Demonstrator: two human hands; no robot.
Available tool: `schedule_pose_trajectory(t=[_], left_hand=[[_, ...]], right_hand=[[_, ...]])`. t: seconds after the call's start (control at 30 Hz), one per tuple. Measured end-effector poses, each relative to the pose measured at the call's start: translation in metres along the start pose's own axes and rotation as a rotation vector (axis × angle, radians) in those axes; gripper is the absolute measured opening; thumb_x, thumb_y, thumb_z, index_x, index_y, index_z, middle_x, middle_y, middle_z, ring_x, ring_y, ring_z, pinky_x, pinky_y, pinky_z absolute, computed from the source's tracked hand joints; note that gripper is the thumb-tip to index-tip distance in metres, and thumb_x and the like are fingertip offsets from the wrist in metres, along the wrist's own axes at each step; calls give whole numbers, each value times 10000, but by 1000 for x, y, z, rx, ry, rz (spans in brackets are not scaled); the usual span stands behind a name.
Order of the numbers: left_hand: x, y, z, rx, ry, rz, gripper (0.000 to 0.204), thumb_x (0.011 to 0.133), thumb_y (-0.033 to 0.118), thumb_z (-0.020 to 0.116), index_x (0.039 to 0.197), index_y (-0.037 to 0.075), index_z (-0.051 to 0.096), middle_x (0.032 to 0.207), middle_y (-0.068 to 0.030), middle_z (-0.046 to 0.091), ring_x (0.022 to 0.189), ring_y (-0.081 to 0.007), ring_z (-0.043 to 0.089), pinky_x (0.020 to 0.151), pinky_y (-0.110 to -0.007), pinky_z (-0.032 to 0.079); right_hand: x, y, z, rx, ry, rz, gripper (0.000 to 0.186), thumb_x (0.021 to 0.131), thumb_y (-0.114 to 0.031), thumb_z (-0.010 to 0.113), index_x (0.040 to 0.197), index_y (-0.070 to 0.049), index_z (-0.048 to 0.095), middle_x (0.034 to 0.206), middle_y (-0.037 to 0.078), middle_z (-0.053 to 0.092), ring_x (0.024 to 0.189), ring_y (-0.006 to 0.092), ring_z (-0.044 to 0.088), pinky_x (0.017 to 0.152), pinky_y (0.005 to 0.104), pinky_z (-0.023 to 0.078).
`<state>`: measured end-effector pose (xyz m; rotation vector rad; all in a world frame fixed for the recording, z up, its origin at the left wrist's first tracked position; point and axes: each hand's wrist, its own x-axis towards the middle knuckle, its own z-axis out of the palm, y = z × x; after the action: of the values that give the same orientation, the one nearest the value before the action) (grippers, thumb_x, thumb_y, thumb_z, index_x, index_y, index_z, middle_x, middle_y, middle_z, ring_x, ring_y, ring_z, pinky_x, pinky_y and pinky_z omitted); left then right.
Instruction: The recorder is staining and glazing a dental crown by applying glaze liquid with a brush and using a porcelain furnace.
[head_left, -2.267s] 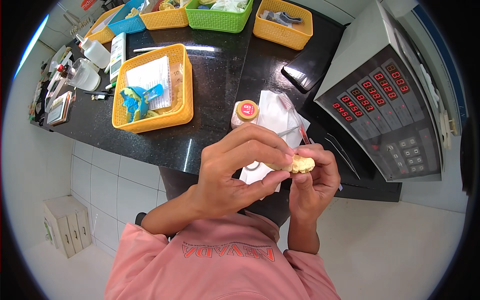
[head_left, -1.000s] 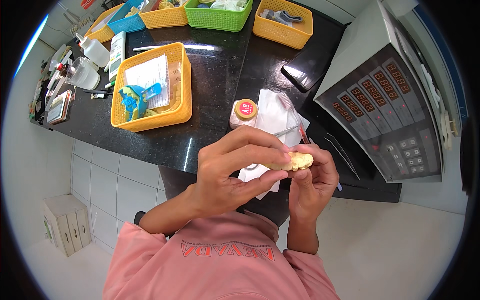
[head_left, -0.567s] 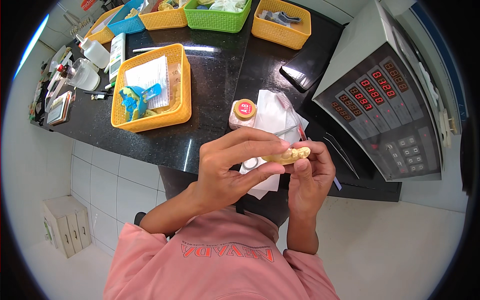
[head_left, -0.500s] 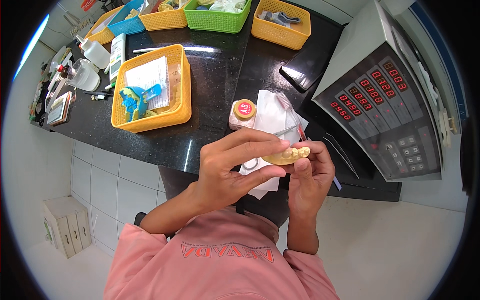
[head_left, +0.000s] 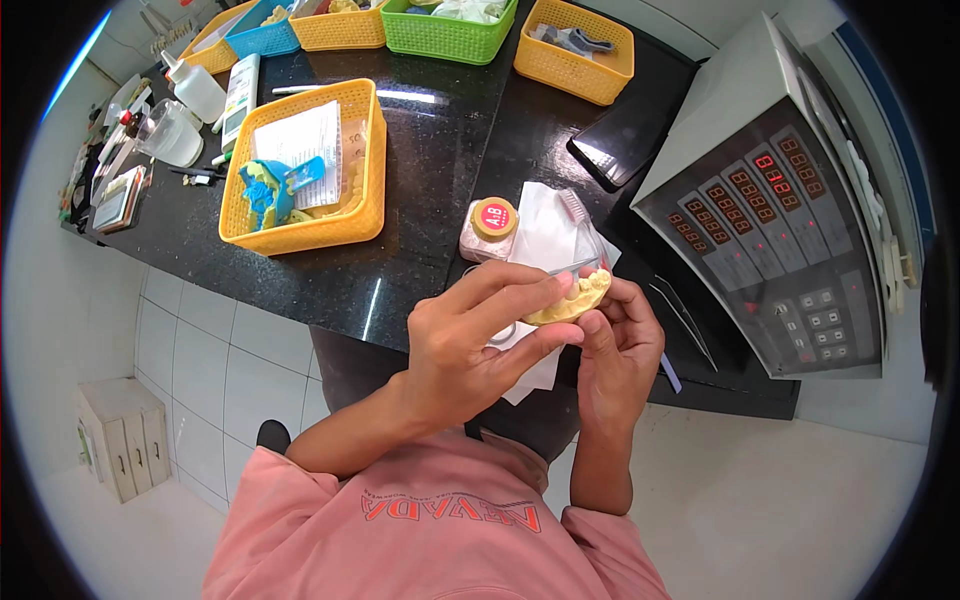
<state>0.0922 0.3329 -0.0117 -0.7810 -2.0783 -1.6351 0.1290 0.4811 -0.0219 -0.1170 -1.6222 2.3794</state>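
Note:
A pale yellow dental cast (head_left: 560, 307) with a row of teeth is held between my hands, above the near edge of the black counter. My left hand (head_left: 490, 320) grips its left end, fingers over the top and thumb at the lower edge. At its right end, my right hand (head_left: 618, 345) closes on it with thumb and fingers. Beneath and behind the cast lies a white paper sheet (head_left: 537, 225), with a toothbrush (head_left: 573, 208) on it. A small jar (head_left: 488, 230) with a gold and red lid stands just beyond my left hand.
A yellow basket (head_left: 375, 190) holds papers and a blue impression tray (head_left: 268, 190). Tweezers (head_left: 685, 322) lie right of my hands, near a grey furnace unit (head_left: 770, 210) with red digits. A phone (head_left: 610, 150) lies farther back. More baskets (head_left: 450, 38) line the counter's rear.
The dental cast has tilted, its right end now higher, and my fingers have shifted slightly on it. The whole view has moved a little.

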Motion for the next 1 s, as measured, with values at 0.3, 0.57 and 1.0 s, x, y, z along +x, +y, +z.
schedule_pose_trajectory(t=[0.3,0.57,1.0], left_hand=[[-2,2,8,-36,28,-24,274,788,109,771,1050,47,719,940,-98,693,767,-204,691,640,-270,544],[-2,7,11,-552,47,-480,225,833,1,717,1053,-31,689,980,-107,696,876,-137,670,774,-259,541],[9,6,-7,-787,-53,-769,223,867,64,719,1042,-45,635,974,-104,676,853,-116,648,774,-247,534]], right_hand=[[1,-1,1,77,33,-42,394,854,-115,749,1143,65,550,1018,138,661,904,157,668,745,250,559],[-1,2,-2,-203,18,-280,465,829,-68,761,1213,67,535,1033,155,645,911,190,679,801,279,575],[-4,5,-1,-210,-35,-258,492,752,-28,813,1172,70,577,1091,186,629,940,234,691,800,295,589]])
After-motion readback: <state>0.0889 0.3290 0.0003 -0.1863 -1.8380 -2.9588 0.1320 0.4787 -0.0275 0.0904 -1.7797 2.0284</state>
